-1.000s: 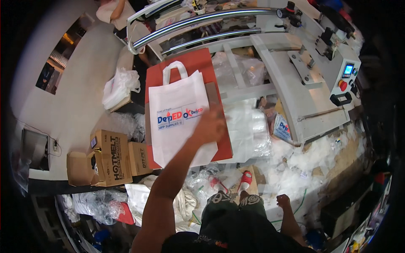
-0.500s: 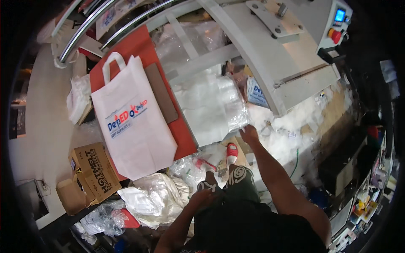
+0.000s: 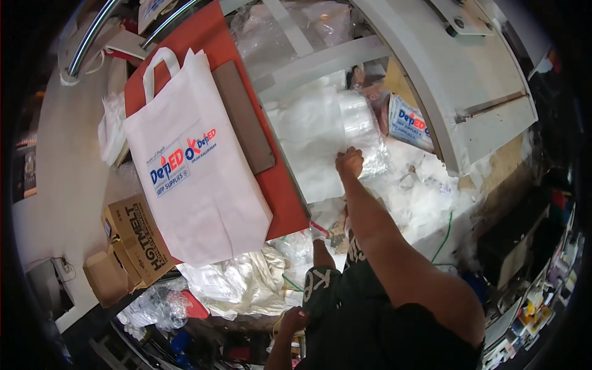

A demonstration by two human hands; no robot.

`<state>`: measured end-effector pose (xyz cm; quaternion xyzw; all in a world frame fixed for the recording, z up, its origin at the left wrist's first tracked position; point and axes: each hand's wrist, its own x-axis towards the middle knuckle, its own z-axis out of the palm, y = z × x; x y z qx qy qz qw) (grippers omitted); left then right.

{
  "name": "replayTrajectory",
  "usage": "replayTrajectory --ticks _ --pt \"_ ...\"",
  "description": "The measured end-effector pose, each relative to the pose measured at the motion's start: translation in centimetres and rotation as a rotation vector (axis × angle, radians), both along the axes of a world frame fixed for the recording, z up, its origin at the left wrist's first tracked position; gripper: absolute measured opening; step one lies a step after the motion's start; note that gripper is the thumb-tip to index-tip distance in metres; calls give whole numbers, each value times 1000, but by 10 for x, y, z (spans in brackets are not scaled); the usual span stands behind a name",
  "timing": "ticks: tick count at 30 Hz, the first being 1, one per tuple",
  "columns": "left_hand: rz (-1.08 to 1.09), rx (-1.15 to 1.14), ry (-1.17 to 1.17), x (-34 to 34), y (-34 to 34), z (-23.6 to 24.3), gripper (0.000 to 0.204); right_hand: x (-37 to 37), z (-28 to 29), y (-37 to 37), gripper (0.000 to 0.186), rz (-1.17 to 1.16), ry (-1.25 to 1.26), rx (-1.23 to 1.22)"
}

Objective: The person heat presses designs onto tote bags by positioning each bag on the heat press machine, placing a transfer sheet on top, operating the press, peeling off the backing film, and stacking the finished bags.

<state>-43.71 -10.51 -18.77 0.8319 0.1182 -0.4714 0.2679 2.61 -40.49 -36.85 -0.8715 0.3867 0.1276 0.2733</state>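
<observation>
My right hand [image 3: 350,162] reaches down over a pile of clear plastic sheets [image 3: 308,139] lying below the worktop's edge. Its fingers are bunched together against the film; what is between them, if anything, is hidden. Low beside my thigh hangs my left hand [image 3: 295,319], its fingers loosely curled and nothing showing in them. To the left, a white fabric tote bag [image 3: 213,203] with red and blue print lies flat on a red board [image 3: 287,213], its loop handle pointing away from me. A brown flat bar [image 3: 243,117] lies along the bag's right side.
A grey machine table [image 3: 468,80] stands at the far right. An open cardboard box [image 3: 142,243] sits at the left, beside crumpled white sheeting [image 3: 240,280]. Printed packs [image 3: 409,123] rest under the frame. Plastic scraps [image 3: 419,197] cover the floor; a green cord [image 3: 443,237] crosses it.
My right hand has moved from the sheets' near corner further up onto the pile. My left hand has dropped lower beside my leg. The view has shifted closer to the bag.
</observation>
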Motion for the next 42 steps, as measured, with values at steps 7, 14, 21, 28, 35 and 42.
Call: replayTrajectory --ticks 7,14,21,28,35,42 --pt "170 -16 -241 50 -4 -20 30 -26 65 -60 36 -79 -263 994" --pt "345 -240 -343 168 -56 -50 32 -26 90 -129 38 -165 -328 1203" --pt "1087 -724 197 222 -79 -33 72 -74 176 -158 66 -190 -413 1407" --pt "725 -929 148 262 -152 50 48 -237 275 -221 42 -31 -47 1021" --pt "633 -622 -170 271 -128 106 21 -228 389 -185 31 124 -96 556" --pt "701 -745 -445 273 -140 198 43 -226 461 -178 46 100 -373 557"
